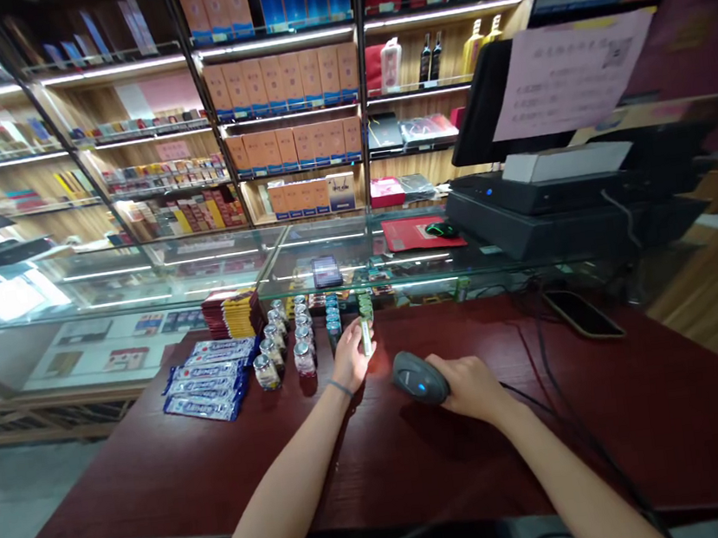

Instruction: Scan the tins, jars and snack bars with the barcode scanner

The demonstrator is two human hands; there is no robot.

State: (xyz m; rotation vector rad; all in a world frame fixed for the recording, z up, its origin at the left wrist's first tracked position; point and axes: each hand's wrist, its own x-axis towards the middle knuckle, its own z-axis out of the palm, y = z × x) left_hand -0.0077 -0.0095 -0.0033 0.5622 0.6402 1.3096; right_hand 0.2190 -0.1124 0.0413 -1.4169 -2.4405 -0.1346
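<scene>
My left hand [352, 359] is closed around a small green-and-white pack [365, 336], its pale side facing the scanner. My right hand [471, 384] grips a dark grey barcode scanner [419, 378] with a blue light on top; its head points left toward the pack. Just beyond my left hand is a row of small green packs [364, 305]. Beside it runs a row of small teal packs [332, 316]. Further left stand two rows of small jars [304, 354] with silver lids.
Blue-and-white sachets [206, 379] and a stack of red and yellow packets [232, 315] occupy the dark red table's [258, 465] left side. A phone [582, 314] and the scanner's cable [544, 360] are at right. Behind stand a glass counter [280, 261], a monitor [483, 105] and shelves.
</scene>
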